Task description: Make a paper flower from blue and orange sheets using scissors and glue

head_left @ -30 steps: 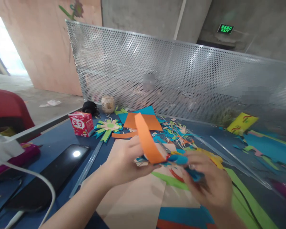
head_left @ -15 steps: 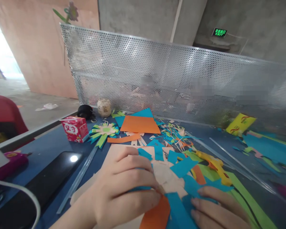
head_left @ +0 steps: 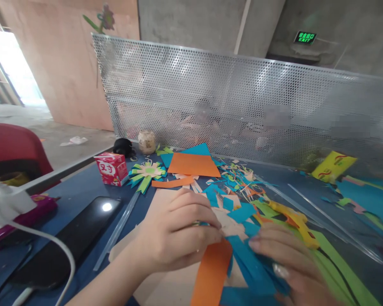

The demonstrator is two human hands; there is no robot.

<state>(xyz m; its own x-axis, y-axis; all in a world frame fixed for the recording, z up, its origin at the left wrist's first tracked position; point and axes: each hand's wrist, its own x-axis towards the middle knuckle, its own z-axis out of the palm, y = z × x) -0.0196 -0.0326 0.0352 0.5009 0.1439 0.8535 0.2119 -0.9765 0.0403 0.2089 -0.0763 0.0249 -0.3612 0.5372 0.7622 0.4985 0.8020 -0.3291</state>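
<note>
A paper flower with blue strips point(head_left: 242, 212) around a pale round centre point(head_left: 221, 216) lies in front of me on pale paper sheets point(head_left: 166, 287). My left hand point(head_left: 185, 229) is closed at the flower's near left side, its fingertips pressed on the upper end of an orange paper strip point(head_left: 212, 272). Part of the flower is hidden under it. On the right, my right hand point(head_left: 290, 259) is slightly blurred, with fingers bent over the blue strips and the thumb below. A yellow glue gun point(head_left: 295, 221) lies just beyond it.
Left are a black phone point(head_left: 70, 242), a clear glue stick point(head_left: 116, 233), a red box point(head_left: 111, 169) and a finished paper flower point(head_left: 147, 172). Orange paper point(head_left: 194, 165) and paper scraps point(head_left: 239, 178) lie behind. A perforated metal screen point(head_left: 226, 102) stands at the back.
The view has turned a little left. My right hand has moved up and inward over the blue strips, while my left hand stays on the orange strip.
</note>
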